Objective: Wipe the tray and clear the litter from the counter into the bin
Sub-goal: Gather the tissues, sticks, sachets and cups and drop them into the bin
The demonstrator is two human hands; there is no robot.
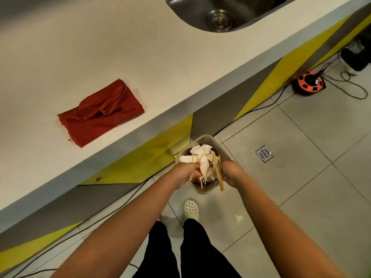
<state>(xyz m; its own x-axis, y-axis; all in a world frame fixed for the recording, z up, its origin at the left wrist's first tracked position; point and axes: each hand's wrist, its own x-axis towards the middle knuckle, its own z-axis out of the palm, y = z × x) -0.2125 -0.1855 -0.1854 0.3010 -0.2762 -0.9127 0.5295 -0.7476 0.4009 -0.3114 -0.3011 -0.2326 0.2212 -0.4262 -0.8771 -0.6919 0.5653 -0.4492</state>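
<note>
Both hands (185,174) (230,173) clutch crumpled white-and-stick litter (204,165) over bin (218,146).

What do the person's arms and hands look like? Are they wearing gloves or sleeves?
No gloves and no sleeves in view: both forearms are bare right down to the left hand and the right hand. I can see no watch, bracelet or ring. Lower down, the person wears black trousers and a cream clog shoe with round holes.

Warm even light; bowed wide-angle edges
</note>
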